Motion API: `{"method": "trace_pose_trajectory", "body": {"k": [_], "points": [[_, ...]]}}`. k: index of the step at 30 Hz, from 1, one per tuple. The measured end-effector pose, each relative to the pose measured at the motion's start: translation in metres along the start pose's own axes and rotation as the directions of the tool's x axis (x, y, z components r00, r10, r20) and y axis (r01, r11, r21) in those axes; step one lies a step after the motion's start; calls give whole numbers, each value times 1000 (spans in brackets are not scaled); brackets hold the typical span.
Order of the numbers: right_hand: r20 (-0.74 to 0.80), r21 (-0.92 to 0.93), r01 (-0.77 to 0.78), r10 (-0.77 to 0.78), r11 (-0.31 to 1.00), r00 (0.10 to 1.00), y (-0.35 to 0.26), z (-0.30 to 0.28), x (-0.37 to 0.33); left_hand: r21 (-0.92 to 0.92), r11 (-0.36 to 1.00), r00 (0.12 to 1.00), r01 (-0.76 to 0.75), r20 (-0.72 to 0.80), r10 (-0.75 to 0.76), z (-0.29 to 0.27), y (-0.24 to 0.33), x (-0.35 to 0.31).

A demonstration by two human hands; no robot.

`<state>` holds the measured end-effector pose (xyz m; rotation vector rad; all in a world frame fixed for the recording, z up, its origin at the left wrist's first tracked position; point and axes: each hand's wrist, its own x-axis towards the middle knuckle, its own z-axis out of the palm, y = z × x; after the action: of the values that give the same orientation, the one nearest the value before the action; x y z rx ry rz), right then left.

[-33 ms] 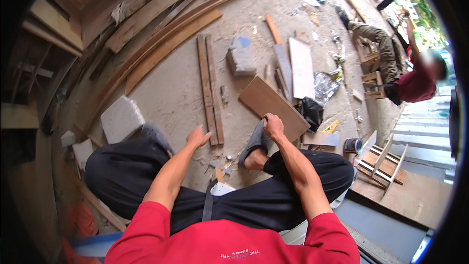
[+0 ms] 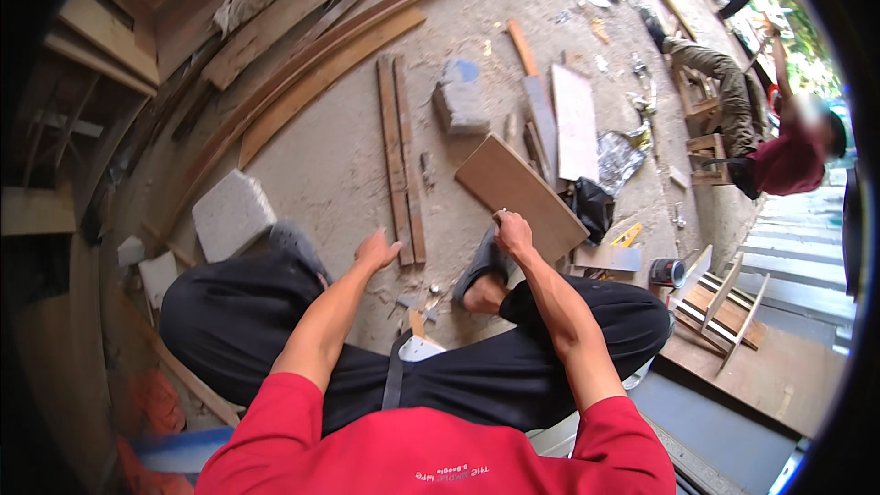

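My left hand (image 2: 375, 249) hovers beside the near ends of two narrow wooden strips (image 2: 392, 165) lying side by side on the floor. Its thumb stands apart, and I see nothing in it. With fingers drawn together, my right hand (image 2: 512, 233) is in front of my right shoe (image 2: 479, 268), close to a brown rectangular board (image 2: 518, 185). Whatever it pinches, if anything, is too small to name. Between my feet lie small grey pieces (image 2: 417, 304) and a wooden stub.
A pale block (image 2: 233, 216) sits by my left foot; a grey block (image 2: 461, 108) stands farther ahead. Long planks (image 2: 330, 82) lie at left. On the right are a white panel (image 2: 575, 124), a black bag (image 2: 591, 209), a can (image 2: 666, 272) and a seated person (image 2: 793, 158).
The whole view has shifted slightly, with the floor items appearing a little farther right. My hands keep nearly the same pose.
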<state>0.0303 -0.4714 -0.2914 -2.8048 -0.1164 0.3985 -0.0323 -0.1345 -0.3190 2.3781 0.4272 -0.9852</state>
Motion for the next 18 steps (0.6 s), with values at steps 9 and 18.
{"method": "trace_pose_trajectory", "body": {"k": [9, 18], "points": [[230, 16, -124, 117, 992, 966, -93, 84, 0, -226, 966, 991, 125, -21, -133, 28, -14, 6], [289, 368, -263, 159, 892, 944, -141, 117, -5, -549, 811, 964, 205, -28, -263, 55, 18, 35]]}}
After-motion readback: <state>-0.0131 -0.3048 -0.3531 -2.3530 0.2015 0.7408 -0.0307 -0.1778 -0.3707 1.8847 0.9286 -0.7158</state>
